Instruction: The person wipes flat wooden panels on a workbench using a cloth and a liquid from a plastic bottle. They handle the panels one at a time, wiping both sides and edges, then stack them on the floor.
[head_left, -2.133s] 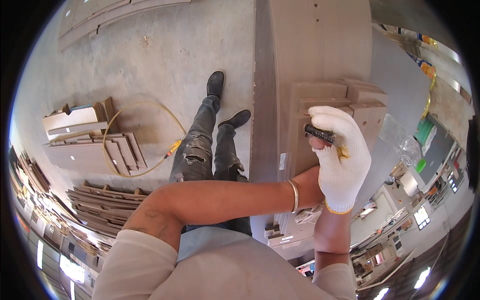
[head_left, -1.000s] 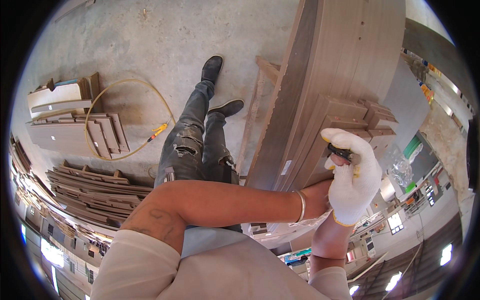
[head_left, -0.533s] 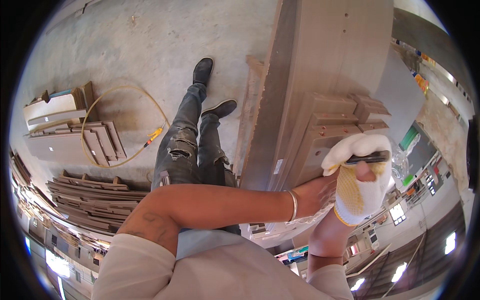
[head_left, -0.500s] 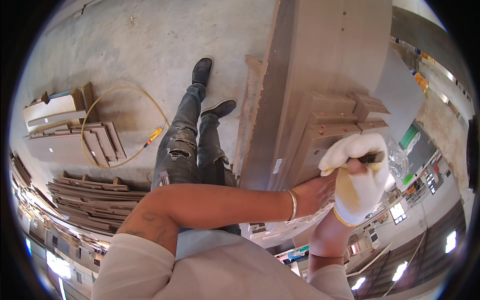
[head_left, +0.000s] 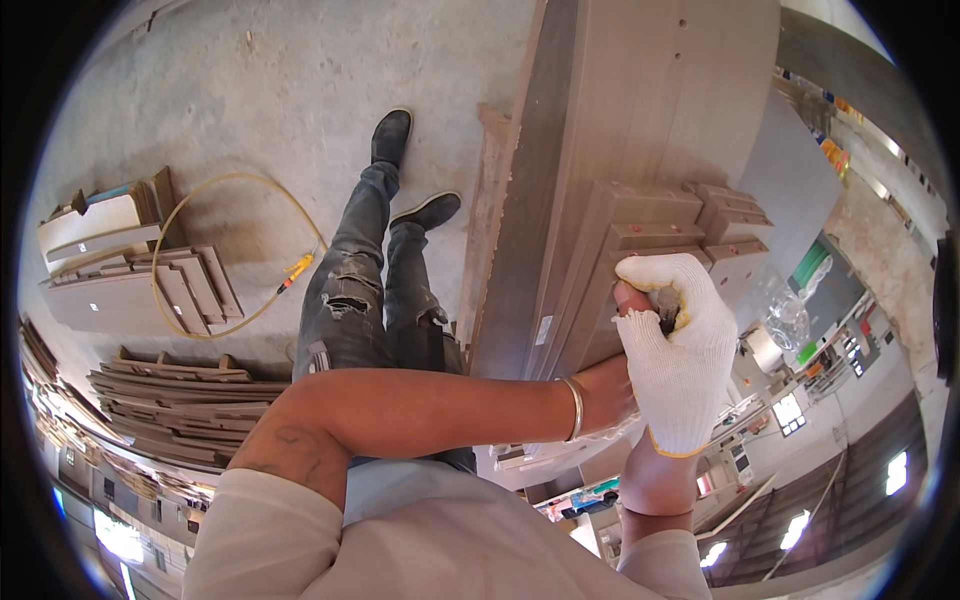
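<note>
My right hand (head_left: 685, 350) wears a white knitted glove with a yellow-edged cuff. Its fingers curl round a dull grey-brown, stubby object (head_left: 666, 306); only one end shows, so its kind is unclear. A bare fingertip shows at the glove's edge. My left hand (head_left: 608, 393), bare with a bangle at the wrist, reaches across my body to just beside the glove; its fingers are hidden behind it. Both hands are over the near end of stacked brown boards (head_left: 650, 215). Small reddish spots mark the boards' edges.
A long brown panel (head_left: 640, 90) runs away beneath the stack. On the floor at left lie a yellow air hose with a yellow blow gun (head_left: 300, 267), leaning boards (head_left: 150, 290) and a pile of brown strips (head_left: 165, 405). Clear plastic wrap (head_left: 785, 318) lies right of my glove.
My gloved right hand has shifted left and turned, with the grey-brown object still in its grip. My left hand stays close to it. The whole view has moved slightly.
</note>
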